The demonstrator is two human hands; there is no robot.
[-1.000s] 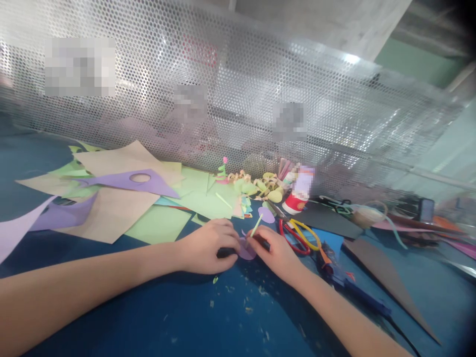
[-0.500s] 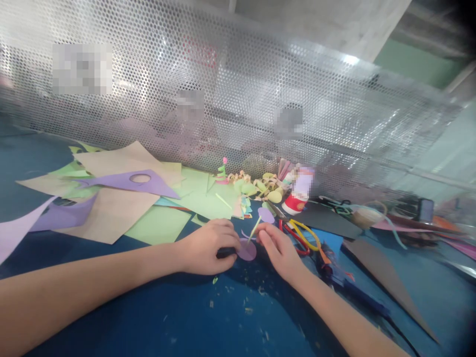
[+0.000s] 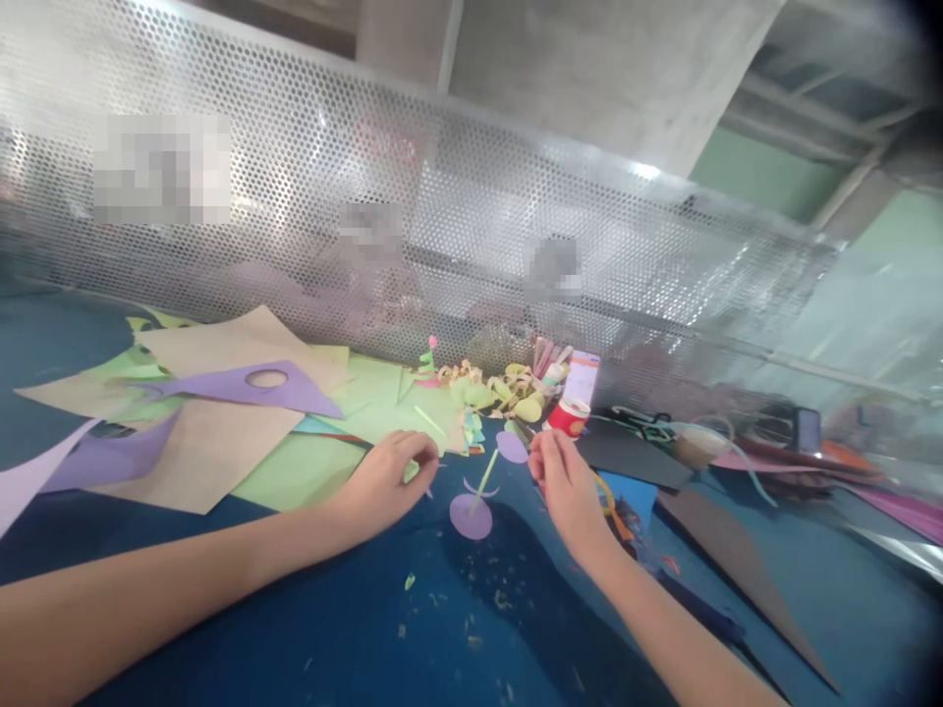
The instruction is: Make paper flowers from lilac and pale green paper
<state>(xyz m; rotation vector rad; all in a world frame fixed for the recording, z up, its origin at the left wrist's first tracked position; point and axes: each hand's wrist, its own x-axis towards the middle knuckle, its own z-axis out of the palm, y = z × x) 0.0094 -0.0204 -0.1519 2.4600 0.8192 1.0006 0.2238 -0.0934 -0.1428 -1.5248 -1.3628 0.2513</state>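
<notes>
A small paper model stands on the blue table: a purple disc at the bottom, a thin green stem, a curved purple strip low on the stem and another purple disc at the top. Left of the model, my left hand has curled fingers with thumb and forefinger closed together. A thin purple paper sliver shows at its fingertips. On the other side, my right hand has its fingers drawn together close to the upper disc, apart from it. What they hold, if anything, is hidden.
Brown paper, green paper and cut purple paper overlap at left. Curled paper pieces and a red cup stand behind. At right lie yellow scissor handles, a dark blue tool and a brown sheet.
My left hand has drawn back leftward from the lower disc. My right hand has moved off the stem, its fingers now closed together. The model stays standing; the camera view has shifted.
</notes>
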